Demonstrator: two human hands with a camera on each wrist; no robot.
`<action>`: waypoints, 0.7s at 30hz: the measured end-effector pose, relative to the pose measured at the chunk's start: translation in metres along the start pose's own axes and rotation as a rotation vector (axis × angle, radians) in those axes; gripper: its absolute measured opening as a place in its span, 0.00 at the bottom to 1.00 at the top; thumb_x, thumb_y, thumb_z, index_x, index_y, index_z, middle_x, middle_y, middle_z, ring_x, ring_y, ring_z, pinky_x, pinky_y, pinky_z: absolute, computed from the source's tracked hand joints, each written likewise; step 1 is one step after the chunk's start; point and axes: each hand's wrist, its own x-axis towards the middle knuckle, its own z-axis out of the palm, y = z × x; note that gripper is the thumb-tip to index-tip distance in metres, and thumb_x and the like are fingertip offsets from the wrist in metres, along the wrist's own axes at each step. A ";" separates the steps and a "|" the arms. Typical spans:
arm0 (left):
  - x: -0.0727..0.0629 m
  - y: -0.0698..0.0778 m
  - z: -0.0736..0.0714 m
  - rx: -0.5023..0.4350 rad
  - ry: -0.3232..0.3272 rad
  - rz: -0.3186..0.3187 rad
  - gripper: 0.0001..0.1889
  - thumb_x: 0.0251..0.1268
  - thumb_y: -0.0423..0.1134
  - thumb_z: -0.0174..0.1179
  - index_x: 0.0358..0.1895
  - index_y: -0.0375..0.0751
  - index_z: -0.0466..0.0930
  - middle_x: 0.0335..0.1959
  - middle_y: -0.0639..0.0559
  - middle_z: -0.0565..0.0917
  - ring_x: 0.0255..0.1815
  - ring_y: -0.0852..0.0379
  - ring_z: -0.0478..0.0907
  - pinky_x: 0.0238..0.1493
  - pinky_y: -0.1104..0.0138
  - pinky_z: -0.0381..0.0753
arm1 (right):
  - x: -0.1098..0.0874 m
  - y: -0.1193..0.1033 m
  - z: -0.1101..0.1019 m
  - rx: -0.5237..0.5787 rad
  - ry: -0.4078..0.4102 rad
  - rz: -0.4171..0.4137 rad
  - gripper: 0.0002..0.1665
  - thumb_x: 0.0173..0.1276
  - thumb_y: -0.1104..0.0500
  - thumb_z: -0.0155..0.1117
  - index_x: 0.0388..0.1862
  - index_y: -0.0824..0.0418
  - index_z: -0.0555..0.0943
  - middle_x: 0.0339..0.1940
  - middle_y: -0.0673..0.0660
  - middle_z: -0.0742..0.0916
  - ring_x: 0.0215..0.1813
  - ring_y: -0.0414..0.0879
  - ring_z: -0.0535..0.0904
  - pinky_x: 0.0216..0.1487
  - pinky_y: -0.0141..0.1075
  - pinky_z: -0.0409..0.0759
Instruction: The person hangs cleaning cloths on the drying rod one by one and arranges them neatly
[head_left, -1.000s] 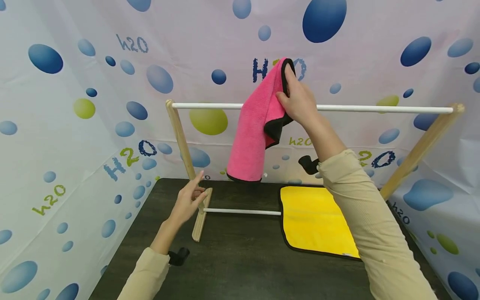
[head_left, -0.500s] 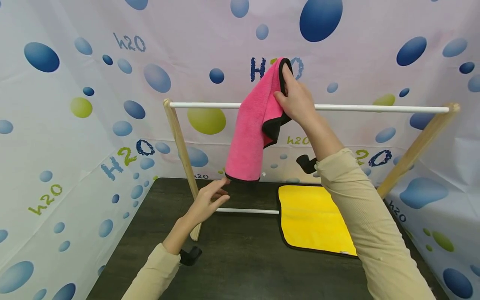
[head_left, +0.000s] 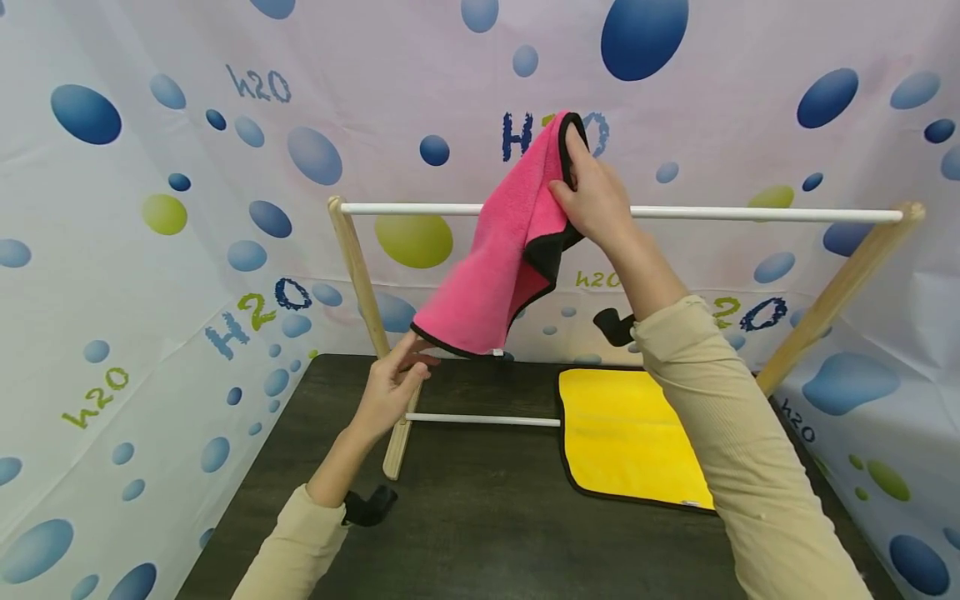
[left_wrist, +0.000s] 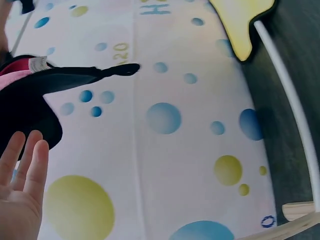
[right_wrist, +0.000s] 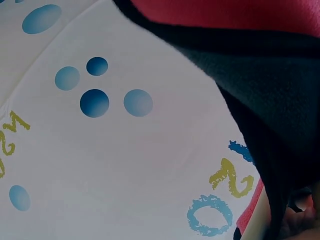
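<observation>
In the head view a pink cloth with black edging (head_left: 487,258) hangs in front of the rack's white top rail (head_left: 750,214). My right hand (head_left: 596,196) grips its upper corner above the rail, thumb on the near side. The cloth's dark reverse shows at a folded flap below that hand. My left hand (head_left: 390,387) touches the lower left corner with extended fingertips, thumb held apart. In the left wrist view those straight fingers (left_wrist: 35,170) lie against the cloth's dark side (left_wrist: 30,115), and a small white label (left_wrist: 38,64) sits on its edge.
A yellow cloth with black edging (head_left: 630,437) hangs over the rack's lower white bar (head_left: 487,420), on the right. Wooden side posts (head_left: 360,279) hold both bars. Under the rack is a dark tabletop (head_left: 487,533); a curtain with printed bubbles (head_left: 225,183) surrounds it.
My left hand first moved right to the cloth's lower edge, then back left, swinging the lower left corner out to the left. My right hand kept its grip in nearly the same place.
</observation>
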 end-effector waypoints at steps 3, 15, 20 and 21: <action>0.006 0.006 -0.009 -0.129 0.048 -0.022 0.25 0.71 0.38 0.43 0.69 0.34 0.55 0.49 0.51 0.79 0.46 0.58 0.78 0.39 0.61 0.81 | 0.000 0.000 0.000 0.012 -0.002 -0.010 0.38 0.68 0.59 0.49 0.74 0.54 0.47 0.41 0.66 0.76 0.43 0.55 0.71 0.41 0.42 0.69; 0.060 0.044 -0.031 -0.359 0.092 -0.128 0.38 0.67 0.55 0.44 0.73 0.43 0.41 0.57 0.56 0.70 0.52 0.61 0.74 0.47 0.69 0.77 | -0.001 0.000 -0.008 0.170 0.014 -0.076 0.39 0.68 0.64 0.51 0.74 0.54 0.48 0.60 0.65 0.73 0.52 0.55 0.73 0.55 0.44 0.73; 0.083 0.058 -0.040 -0.353 0.105 -0.106 0.36 0.68 0.52 0.44 0.73 0.49 0.38 0.46 0.54 0.75 0.45 0.61 0.76 0.47 0.69 0.76 | -0.005 0.002 -0.017 0.215 0.057 -0.042 0.38 0.68 0.62 0.50 0.74 0.51 0.48 0.58 0.63 0.75 0.43 0.53 0.74 0.48 0.42 0.78; 0.088 0.061 -0.042 -0.353 0.113 -0.098 0.35 0.69 0.50 0.43 0.73 0.50 0.37 0.46 0.55 0.74 0.44 0.61 0.76 0.47 0.69 0.76 | -0.006 0.003 -0.019 0.230 0.064 -0.039 0.39 0.68 0.62 0.50 0.74 0.51 0.47 0.61 0.62 0.73 0.46 0.52 0.75 0.50 0.41 0.77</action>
